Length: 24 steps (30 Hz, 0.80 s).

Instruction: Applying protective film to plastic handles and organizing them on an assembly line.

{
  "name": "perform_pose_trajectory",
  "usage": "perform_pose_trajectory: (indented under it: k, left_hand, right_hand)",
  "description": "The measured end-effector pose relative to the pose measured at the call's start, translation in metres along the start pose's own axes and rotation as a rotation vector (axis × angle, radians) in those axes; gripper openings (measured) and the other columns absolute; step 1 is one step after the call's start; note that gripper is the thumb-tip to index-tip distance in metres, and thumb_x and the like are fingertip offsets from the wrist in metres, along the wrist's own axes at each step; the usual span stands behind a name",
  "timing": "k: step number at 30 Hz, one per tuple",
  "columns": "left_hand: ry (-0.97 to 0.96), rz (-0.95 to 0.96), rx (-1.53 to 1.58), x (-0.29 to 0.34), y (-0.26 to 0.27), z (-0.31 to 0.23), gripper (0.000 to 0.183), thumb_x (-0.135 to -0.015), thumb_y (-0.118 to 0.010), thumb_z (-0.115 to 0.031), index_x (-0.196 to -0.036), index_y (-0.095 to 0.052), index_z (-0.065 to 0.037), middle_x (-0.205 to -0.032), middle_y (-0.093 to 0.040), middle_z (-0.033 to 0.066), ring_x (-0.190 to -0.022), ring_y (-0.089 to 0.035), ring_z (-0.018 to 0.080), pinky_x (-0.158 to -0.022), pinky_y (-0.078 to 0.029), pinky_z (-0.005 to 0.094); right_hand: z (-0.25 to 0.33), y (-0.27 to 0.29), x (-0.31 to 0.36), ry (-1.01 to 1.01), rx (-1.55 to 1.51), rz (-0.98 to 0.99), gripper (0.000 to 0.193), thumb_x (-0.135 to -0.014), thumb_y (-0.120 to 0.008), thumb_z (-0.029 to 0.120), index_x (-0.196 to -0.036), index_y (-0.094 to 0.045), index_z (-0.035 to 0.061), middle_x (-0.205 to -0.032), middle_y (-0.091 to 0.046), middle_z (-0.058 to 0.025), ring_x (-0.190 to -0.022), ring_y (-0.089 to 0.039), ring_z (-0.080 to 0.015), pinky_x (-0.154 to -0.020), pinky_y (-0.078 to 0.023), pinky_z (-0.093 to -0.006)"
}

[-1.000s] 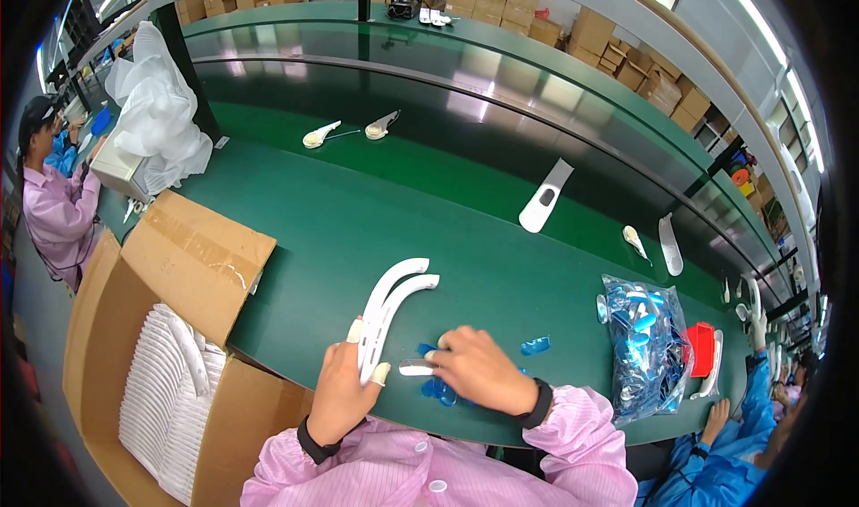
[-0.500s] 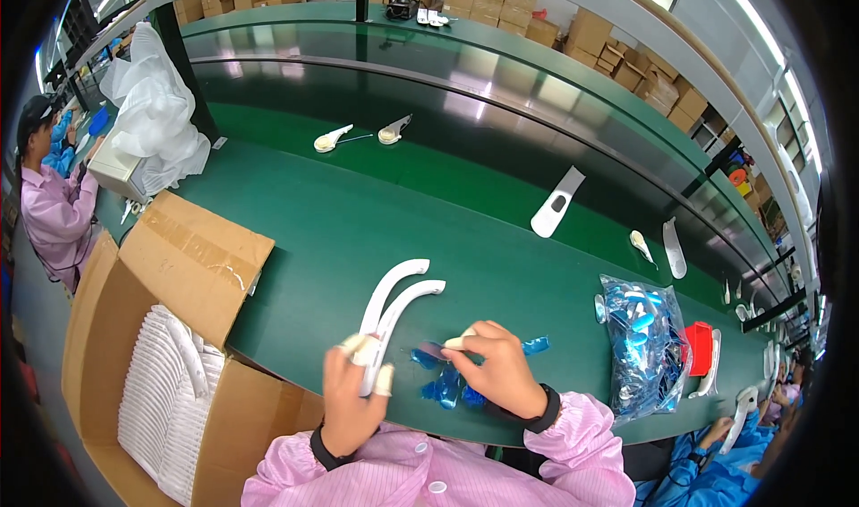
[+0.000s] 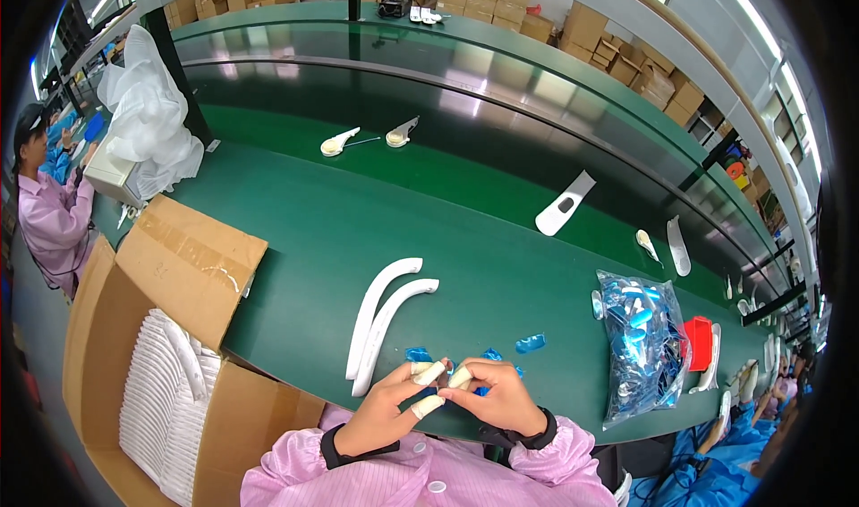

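My left hand (image 3: pixel 400 407) and my right hand (image 3: pixel 492 398) meet near the front edge of the green table. Pale covers sit on several fingertips. Both hands pinch a small piece between them, mostly hidden by the fingers; its kind cannot be made out. Scraps of shiny blue film (image 3: pixel 530 343) lie around the hands, some partly under them. Just beyond my left hand, two curved white plastic parts (image 3: pixel 377 341) rest side by side, touching neither hand.
An open carton (image 3: pixel 192 247) of stacked white curved parts (image 3: pixel 165 417) stands at left. To the right are a clear bag (image 3: pixel 640 328) of blue-filmed pieces and a red bin (image 3: pixel 698 344). White parts (image 3: pixel 565 203) lie on the green belt beyond. Co-workers sit on both sides.
My left hand has left the curved white parts and moved right to meet my right hand at the small piece. Parts on the belt have shifted slightly right.
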State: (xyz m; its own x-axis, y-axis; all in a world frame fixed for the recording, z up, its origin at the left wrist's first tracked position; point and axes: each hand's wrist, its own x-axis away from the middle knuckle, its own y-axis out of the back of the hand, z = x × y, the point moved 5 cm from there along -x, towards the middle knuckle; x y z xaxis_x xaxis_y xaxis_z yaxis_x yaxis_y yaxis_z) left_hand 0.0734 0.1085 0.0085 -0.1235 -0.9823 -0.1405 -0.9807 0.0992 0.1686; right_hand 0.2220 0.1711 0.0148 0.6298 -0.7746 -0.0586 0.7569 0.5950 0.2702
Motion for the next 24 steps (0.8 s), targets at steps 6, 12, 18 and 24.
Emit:
perform_pose_trajectory:
  k: [6, 12, 18, 24]
  left_hand:
    - [-0.015, 0.112, 0.050, 0.002, -0.005, 0.012, 0.034, -0.088, -0.063, -0.008, -0.121, -0.059, -0.001, -0.112, -0.055, 0.0115, -0.094, -0.057, 0.0235, -0.082, -0.046, 0.0309]
    - [-0.069, 0.018, -0.153, 0.000, 0.004, 0.004, 0.029, -0.090, -0.059, -0.009, -0.118, -0.062, -0.004, -0.099, -0.056, 0.0110, -0.081, -0.055, 0.0226, -0.072, -0.046, 0.0320]
    - [0.109, -0.049, -0.179, -0.001, 0.009, 0.003, 0.019, -0.088, -0.062, -0.011, -0.106, -0.064, -0.003, -0.088, -0.058, 0.0082, -0.070, -0.054, 0.0200, -0.061, -0.043, 0.0291]
    - [0.109, -0.137, -0.124, -0.001, 0.006, 0.006, 0.016, -0.085, -0.067, -0.011, -0.097, -0.064, -0.002, -0.082, -0.060, 0.0057, -0.065, -0.052, 0.0146, -0.056, -0.040, 0.0264]
  right_hand:
    - [0.004, -0.003, -0.001, 0.114, -0.023, 0.073, 0.011, -0.080, -0.072, 0.003, -0.079, -0.062, -0.0021, -0.074, -0.058, -0.0049, -0.059, -0.050, -0.0078, -0.051, -0.039, -0.0229]
    - [0.016, 0.036, 0.009, 0.276, 0.333, -0.356, 0.015, -0.065, -0.072, -0.001, -0.073, -0.060, 0.0021, -0.076, -0.060, -0.0094, -0.066, -0.059, -0.0232, -0.060, -0.047, -0.0316]
    - [0.006, 0.033, 0.039, 0.273, 0.930, -0.241, 0.016, -0.064, -0.072, 0.001, -0.073, -0.059, 0.0030, -0.083, -0.061, -0.0098, -0.082, -0.059, -0.0285, -0.069, -0.047, -0.0352]
    - [0.033, 0.038, 0.035, 0.168, 0.912, -0.057, 0.026, -0.068, -0.077, 0.013, -0.090, -0.066, 0.0032, -0.095, -0.062, -0.0093, -0.094, -0.056, -0.0285, -0.083, -0.043, -0.0355]
